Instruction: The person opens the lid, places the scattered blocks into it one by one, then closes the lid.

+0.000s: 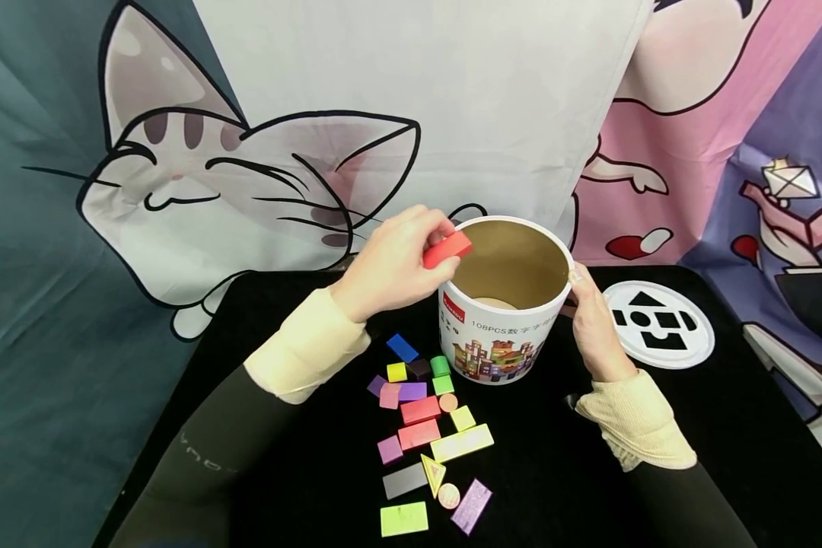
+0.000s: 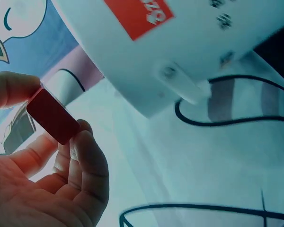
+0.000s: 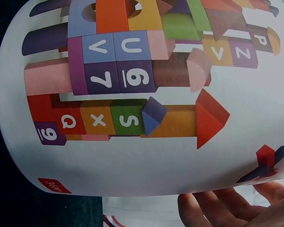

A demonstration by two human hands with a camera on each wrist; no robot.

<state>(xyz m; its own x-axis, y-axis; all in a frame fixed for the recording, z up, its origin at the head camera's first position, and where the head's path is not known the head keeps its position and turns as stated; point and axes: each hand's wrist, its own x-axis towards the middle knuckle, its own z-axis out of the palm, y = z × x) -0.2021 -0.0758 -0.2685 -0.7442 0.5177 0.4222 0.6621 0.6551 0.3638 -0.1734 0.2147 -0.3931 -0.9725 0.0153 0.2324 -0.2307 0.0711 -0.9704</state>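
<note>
My left hand pinches a red rectangular block between thumb and fingers, at the left rim of a white bucket. In the left wrist view the red block is tilted, held by its ends, with the bucket wall behind it. My right hand grips the bucket at its right side, thumb up at the rim. The right wrist view shows those fingers at the printed wall. Inside the bucket a pale round bottom shows; the bucket stands upright on the black table.
Several coloured blocks, such as a blue block, a long yellow block and a green block, lie in front of the bucket. A white lid with shaped holes lies to the right. A printed cloth hangs behind the table.
</note>
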